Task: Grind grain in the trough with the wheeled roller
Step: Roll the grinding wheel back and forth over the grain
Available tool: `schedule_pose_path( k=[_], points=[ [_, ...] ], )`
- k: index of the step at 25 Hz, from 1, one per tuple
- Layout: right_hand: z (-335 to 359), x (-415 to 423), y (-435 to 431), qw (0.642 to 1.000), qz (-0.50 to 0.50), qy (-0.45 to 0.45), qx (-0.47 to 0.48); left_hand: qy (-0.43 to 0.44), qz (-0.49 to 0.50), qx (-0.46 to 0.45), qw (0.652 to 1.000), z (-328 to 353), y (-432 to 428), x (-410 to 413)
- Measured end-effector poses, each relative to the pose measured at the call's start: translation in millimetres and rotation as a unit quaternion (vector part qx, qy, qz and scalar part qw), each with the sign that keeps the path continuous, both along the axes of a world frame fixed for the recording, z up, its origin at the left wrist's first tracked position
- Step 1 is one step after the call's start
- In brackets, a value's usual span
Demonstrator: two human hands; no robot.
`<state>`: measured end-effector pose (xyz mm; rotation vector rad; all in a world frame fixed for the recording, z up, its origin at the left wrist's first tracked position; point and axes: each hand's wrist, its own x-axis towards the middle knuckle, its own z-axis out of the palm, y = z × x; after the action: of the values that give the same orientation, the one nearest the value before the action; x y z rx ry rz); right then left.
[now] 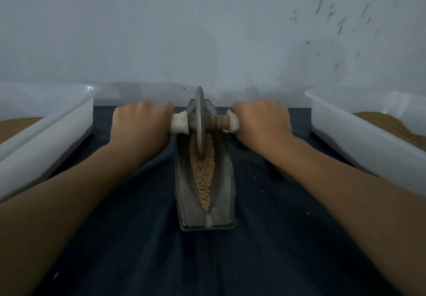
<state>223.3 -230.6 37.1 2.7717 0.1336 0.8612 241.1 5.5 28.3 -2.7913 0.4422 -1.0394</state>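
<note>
**At the trough's far end, both fists on the roller**

Toward twelve o'clock, my left hand [140,122] and right hand [260,122] are gripping the wheeled roller [200,115] by its handle ends, fingers curling out of sight. Its wheel is hiding the far tip of the trough [182,192] and sitting in the grain [204,180]. At nine o'clock the left tub [57,115] and at three the right tub [334,111] are running off-frame, each holding something brown, too blurred to identify.

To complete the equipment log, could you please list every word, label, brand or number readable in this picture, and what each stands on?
No text can be read anywhere.
Wheeled roller, trough: no lettering or brand mark shows.
Left tub, right tub, cloth: plain, no labels.
Wall marks: dark irregular streaks, blurred, not legible as writing.
</note>
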Motion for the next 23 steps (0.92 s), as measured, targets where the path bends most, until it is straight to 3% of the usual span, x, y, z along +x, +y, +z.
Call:
schedule_pose_path(
  k=[6,14,18,23],
  points=[
    [0,-90,-18,0.995,0.086,-0.053,-0.012,-0.029,-0.067,0.052,0.996,7,34,-78],
    [8,41,7,0.999,-0.044,0.015,0.018,0.003,0.026,0.005,1.000,4,-7,45],
    [-14,-11,-7,0.998,0.017,0.010,0.054,-0.046,-0.013,0.059,0.997,4,0,-8],
    [-4,-65,-7,0.996,0.062,-0.059,-0.032,-0.014,-0.030,0.011,0.999,-7,21,-74]
  ],
)
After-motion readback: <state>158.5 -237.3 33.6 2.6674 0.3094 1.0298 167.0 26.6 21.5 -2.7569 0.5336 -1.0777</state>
